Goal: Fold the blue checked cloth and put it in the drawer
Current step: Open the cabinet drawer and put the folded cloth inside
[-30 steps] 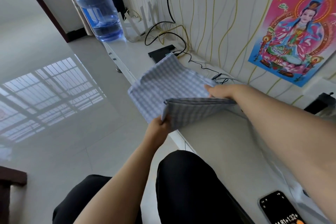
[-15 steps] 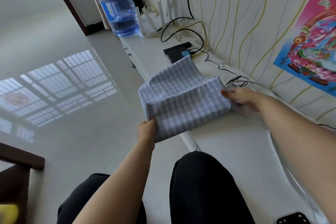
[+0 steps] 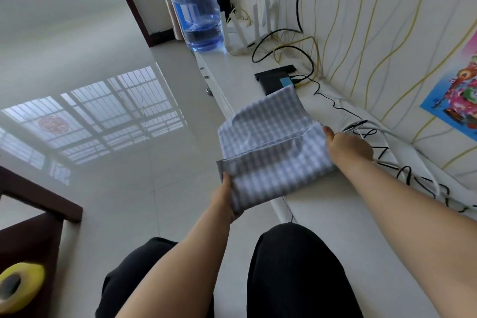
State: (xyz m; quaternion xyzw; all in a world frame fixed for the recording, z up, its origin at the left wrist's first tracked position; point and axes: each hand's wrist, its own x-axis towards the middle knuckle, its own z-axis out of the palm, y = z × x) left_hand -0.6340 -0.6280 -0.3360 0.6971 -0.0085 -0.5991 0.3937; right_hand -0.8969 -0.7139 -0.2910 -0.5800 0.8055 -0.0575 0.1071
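The blue checked cloth (image 3: 273, 147) is partly folded and held over the front edge of a long white cabinet top (image 3: 343, 217). My left hand (image 3: 225, 197) grips its near left corner, with fingers under the fabric. My right hand (image 3: 347, 146) pinches the right edge where two layers meet. A far flap of the cloth lies back toward a black box. No drawer shows as open; small handles (image 3: 204, 73) sit on the cabinet front far off.
A blue water bottle (image 3: 197, 11) stands at the far end beside a white router (image 3: 254, 31). A black box (image 3: 277, 79) and tangled cables (image 3: 402, 165) lie along the striped wall. A dark wooden table (image 3: 33, 217) with a yellow tape roll (image 3: 19, 284) is lower left.
The near fold has been brought up and over, so the cloth now lies in a deeper doubled layer. My right hand shifted right along the edge. The view turned left; the phone left the frame.
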